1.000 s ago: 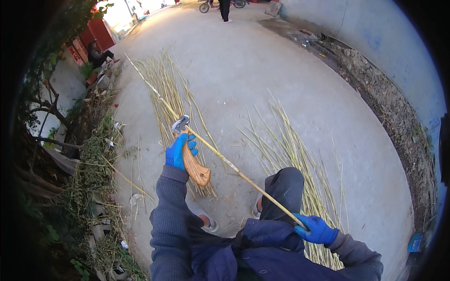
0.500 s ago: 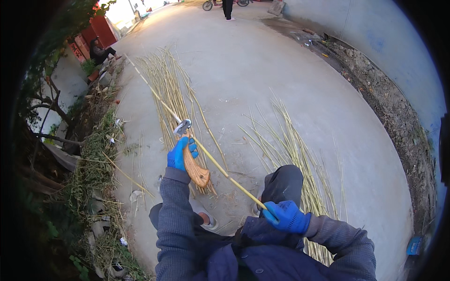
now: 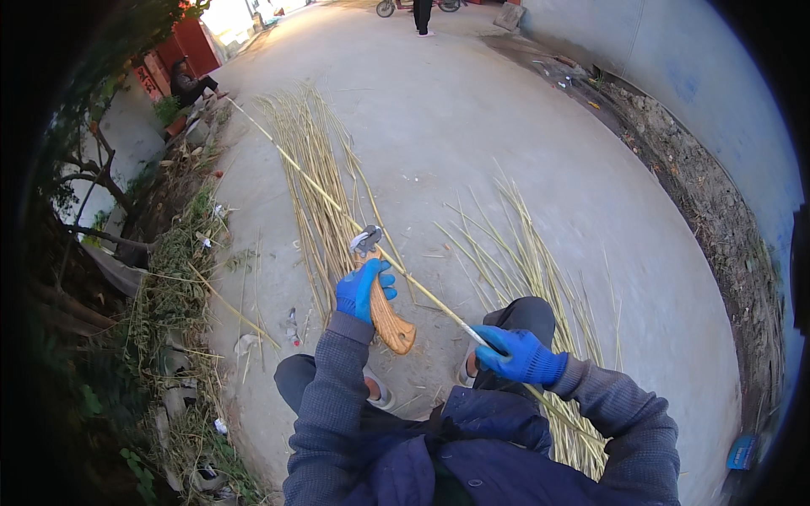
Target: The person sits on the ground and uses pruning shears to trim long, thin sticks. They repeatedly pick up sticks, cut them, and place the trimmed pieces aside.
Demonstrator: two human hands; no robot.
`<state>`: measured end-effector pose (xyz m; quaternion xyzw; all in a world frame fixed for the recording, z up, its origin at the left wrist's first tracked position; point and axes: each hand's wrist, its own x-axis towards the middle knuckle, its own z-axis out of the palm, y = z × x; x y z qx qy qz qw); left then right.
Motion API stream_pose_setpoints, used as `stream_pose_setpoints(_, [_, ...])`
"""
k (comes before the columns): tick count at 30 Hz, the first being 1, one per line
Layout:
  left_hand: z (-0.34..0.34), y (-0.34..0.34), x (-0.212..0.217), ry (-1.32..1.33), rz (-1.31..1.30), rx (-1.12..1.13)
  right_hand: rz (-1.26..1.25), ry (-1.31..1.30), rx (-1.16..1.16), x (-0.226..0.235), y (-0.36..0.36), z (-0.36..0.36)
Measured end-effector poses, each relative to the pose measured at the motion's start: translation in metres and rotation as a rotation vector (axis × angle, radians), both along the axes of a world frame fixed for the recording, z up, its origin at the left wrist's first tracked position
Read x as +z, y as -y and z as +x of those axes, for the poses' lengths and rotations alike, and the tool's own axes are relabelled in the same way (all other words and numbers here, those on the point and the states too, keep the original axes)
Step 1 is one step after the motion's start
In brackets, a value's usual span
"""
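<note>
My left hand (image 3: 361,289), in a blue glove, is closed round the curved wooden handle of a hand tool (image 3: 392,320). The tool's small grey metal head (image 3: 366,239) sits against a long yellowish stalk (image 3: 316,187); how it meets the stalk is too small to tell. My gloved right hand (image 3: 516,354) grips this stalk near my right knee. From there the stalk slants up and away to the far left. Beyond the left hand lies a bundle of dry stalks (image 3: 316,228) on the ground.
A second bundle of thinner, greener stalks (image 3: 540,261) lies to the right, partly under my right leg and arm. Weeds and litter (image 3: 181,312) line the left edge of the concrete. One person (image 3: 190,83) sits at far left; another person (image 3: 423,17) stands ahead.
My left hand and the tool have moved right and nearer to me along the stalk, closer to my right hand. My right hand has shifted slightly forward, still gripping the stalk.
</note>
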<state>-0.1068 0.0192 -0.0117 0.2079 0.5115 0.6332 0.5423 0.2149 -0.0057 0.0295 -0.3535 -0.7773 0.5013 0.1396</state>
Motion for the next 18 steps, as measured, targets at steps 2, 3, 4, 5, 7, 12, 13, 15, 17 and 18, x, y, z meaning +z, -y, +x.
stream_pose_setpoints(2, [0.024,0.008,-0.005,0.017,-0.05,0.0,0.086,-0.016,-0.009,-0.011,-0.023,-0.047])
stream_pose_setpoints(3, [0.025,0.01,-0.008,0.061,-0.05,-0.016,0.169,-0.022,-0.003,-0.02,-0.03,-0.065])
stream_pose_setpoints(4, [0.022,0.011,-0.012,0.042,-0.051,-0.007,0.202,-0.015,-0.017,-0.028,-0.032,-0.072])
stream_pose_setpoints(5, [0.011,0.01,-0.016,0.014,-0.058,0.022,0.377,-0.036,0.039,-0.035,-0.028,-0.069])
stream_pose_setpoints(7, [-0.034,0.004,-0.02,0.015,0.002,0.018,0.411,-0.041,0.107,-0.045,-0.003,-0.037])
stream_pose_setpoints(12, [-0.157,-0.007,-0.018,-0.066,-0.009,0.247,0.644,0.161,0.239,-0.026,0.089,0.118])
stream_pose_setpoints(13, [-0.165,-0.006,-0.019,-0.078,-0.059,0.242,0.656,0.186,0.233,-0.02,0.095,0.135])
stream_pose_setpoints(15, [-0.158,-0.004,-0.023,-0.105,-0.04,0.121,0.683,0.229,0.211,-0.008,0.102,0.146])
stream_pose_setpoints(17, [-0.132,-0.005,-0.027,-0.053,0.016,0.131,0.412,0.222,0.159,0.001,0.092,0.126])
stream_pose_setpoints(18, [-0.115,-0.005,-0.027,-0.007,0.046,0.081,0.274,0.251,0.13,0.006,0.081,0.113])
